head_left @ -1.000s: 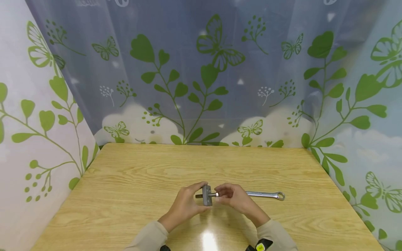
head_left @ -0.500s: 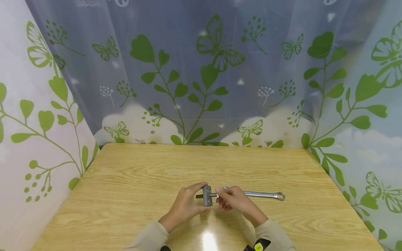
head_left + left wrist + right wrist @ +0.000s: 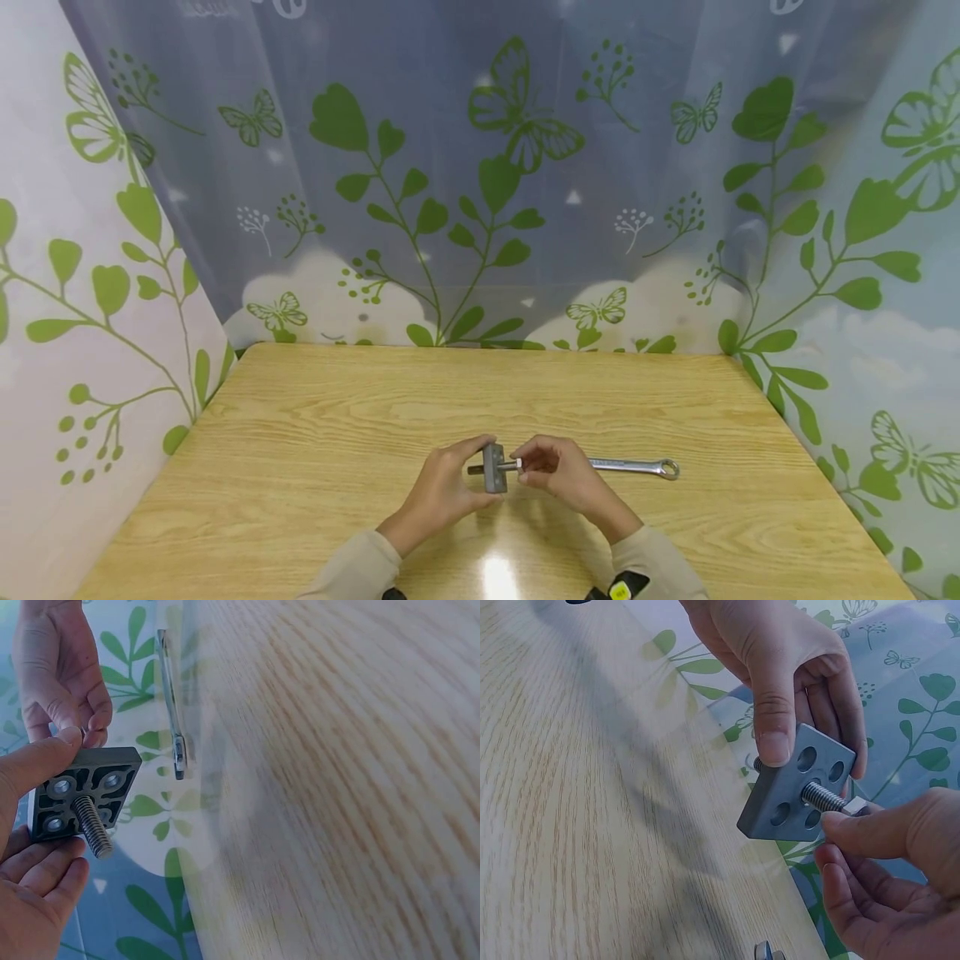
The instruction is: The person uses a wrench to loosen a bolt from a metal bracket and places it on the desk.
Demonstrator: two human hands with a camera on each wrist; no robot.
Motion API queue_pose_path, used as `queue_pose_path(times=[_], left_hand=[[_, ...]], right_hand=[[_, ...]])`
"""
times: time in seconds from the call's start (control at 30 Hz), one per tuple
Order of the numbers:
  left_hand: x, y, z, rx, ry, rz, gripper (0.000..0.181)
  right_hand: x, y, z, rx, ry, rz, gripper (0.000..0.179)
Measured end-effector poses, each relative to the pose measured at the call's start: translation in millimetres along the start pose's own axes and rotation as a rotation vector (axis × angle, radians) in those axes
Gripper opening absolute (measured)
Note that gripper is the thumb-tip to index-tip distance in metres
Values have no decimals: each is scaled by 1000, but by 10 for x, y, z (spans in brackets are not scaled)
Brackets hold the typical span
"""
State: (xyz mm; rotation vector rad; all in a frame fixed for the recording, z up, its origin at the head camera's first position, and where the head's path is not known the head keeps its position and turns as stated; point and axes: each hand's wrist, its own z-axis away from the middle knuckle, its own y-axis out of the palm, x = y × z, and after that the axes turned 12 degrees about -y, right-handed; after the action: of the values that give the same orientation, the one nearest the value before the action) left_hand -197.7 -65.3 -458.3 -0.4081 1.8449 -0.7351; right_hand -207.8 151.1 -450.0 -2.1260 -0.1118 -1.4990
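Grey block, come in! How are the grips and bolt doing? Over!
Left grip holding grey block. Bolt through block, right grip at its hex end. Wrench past right grip, seemingly not in the way.

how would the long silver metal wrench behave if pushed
The long silver metal wrench is probably stiff, judging by its solid-looking shank. Its smooth, shiny surface may slide easily; its wide ring end should make rolling unlikely.
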Motion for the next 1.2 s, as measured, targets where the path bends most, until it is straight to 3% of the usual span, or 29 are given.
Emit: queue_pose_path(times=[0.2,0.4,0.6,0.77,0.9,1.03,1.2], left_hand=[[7,-8,7,4,-9,-4,72],[17,-11,11,1,-1,-8,71],[5,-4,6,-17,22,-1,71],[2,1,2,-9,17,-11,71],[6,-1,4,6,9,-12,71],[9,-5,3,12,11,-14,71],[-4,-13,7,8,11,-15,71]], right_hand=[[-1,5,3,24,28,-7,30],[-25,27,5,79,114,-55,39],[-10,49,-19,45,217,-87,63],[35,42,-35,37,267,-89,60],[46,20,-29,47,229,-94,44],[27,-6,-22,48,117,-53,22],[-13,-15,-27,38,29,-21,19]])
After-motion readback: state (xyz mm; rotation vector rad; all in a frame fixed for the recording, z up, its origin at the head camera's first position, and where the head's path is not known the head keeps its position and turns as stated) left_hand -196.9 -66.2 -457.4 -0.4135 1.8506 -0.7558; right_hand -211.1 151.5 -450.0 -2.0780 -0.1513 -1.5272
